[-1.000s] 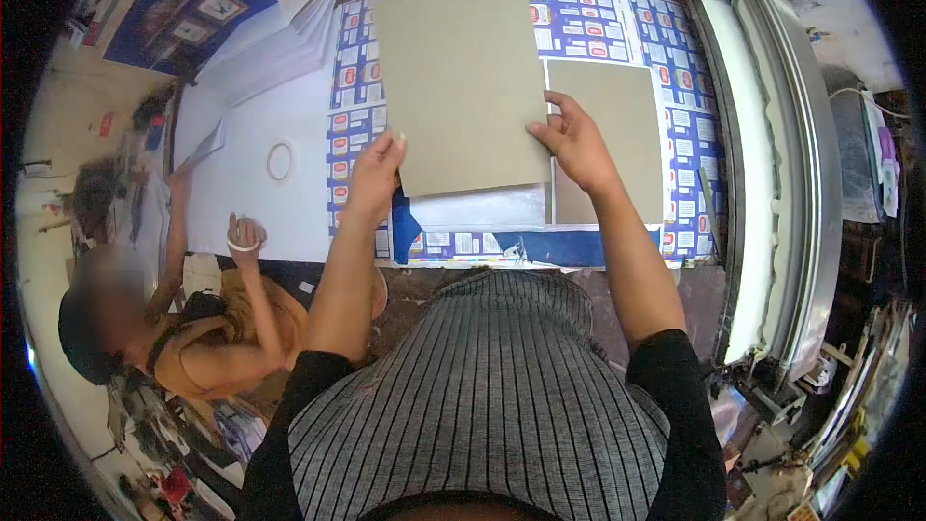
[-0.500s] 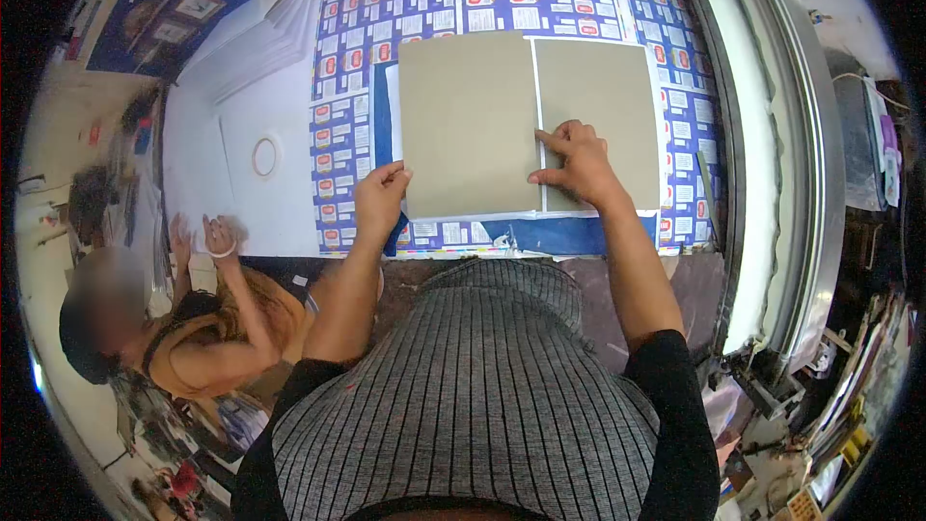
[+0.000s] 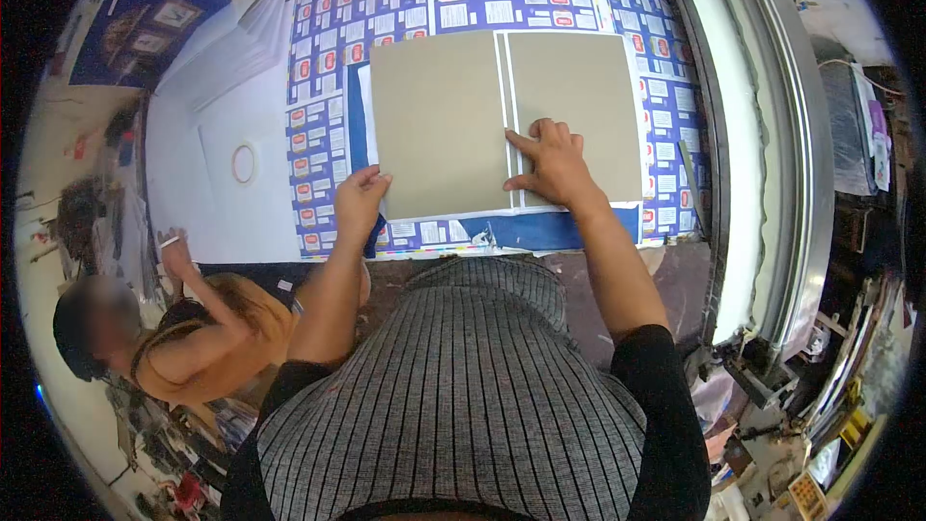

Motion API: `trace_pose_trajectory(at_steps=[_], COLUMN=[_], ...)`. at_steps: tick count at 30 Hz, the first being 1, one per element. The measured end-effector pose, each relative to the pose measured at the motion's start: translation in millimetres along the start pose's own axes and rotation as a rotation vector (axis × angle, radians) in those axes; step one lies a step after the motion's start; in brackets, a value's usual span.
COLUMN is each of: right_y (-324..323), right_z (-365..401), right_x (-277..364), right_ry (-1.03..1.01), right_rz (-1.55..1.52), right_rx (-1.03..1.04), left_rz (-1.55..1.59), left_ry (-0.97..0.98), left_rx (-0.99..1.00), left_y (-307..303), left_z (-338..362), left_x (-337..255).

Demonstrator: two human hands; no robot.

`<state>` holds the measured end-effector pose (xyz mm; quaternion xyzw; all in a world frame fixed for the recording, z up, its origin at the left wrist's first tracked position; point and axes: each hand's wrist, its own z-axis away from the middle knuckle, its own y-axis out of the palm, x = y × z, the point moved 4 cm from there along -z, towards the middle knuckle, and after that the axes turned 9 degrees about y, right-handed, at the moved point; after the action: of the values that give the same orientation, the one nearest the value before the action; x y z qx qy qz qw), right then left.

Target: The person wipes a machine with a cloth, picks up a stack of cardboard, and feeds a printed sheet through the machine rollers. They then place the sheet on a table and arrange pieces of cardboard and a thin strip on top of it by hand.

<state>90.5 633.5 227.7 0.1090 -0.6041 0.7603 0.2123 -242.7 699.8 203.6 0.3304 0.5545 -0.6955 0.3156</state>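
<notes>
A surface of blue-printed sheets (image 3: 313, 58) carries a left board (image 3: 434, 125) and a right board (image 3: 579, 77), nearer its front edge. The left hand's (image 3: 363, 201) narrow grip meets the left board's outer edge; whether it pinches, I cannot tell. The right hand (image 3: 557, 169) spreads thumb and forefinger at its inner edge.

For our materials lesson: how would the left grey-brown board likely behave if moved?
The left board looks fairly stiff, its edges straight and surface flat. It seems thin, so probably light for its size. Resting on its broad face, it would likely slide rather than tip, unless glued.
</notes>
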Motion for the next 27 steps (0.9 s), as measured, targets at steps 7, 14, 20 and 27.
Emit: trace_pose_trajectory(at_steps=[7,14,20,27], right_y=[-1.0,-0.8,1.3,3.9], right_z=[0.7,0.6,1.3,0.6], right_x=[3.6,2.9,3.0,1.5], right_ry=[0.018,0.026,0.014,-0.003], right_rz=[0.012,0.015,0.033,0.046], right_rx=[-0.014,-0.011,-0.057,-0.066], left_rz=[-0.02,-0.013,0.005,-0.051], left_ry=[0.038,0.025,0.005,0.0], left_rx=[0.01,0.027,0.023,0.043], left_y=[1.6,3.2,3.7,2.6], left_z=[-6.8,-8.1,-6.3,-7.8], left_x=[21.4,21.7,19.1,23.7])
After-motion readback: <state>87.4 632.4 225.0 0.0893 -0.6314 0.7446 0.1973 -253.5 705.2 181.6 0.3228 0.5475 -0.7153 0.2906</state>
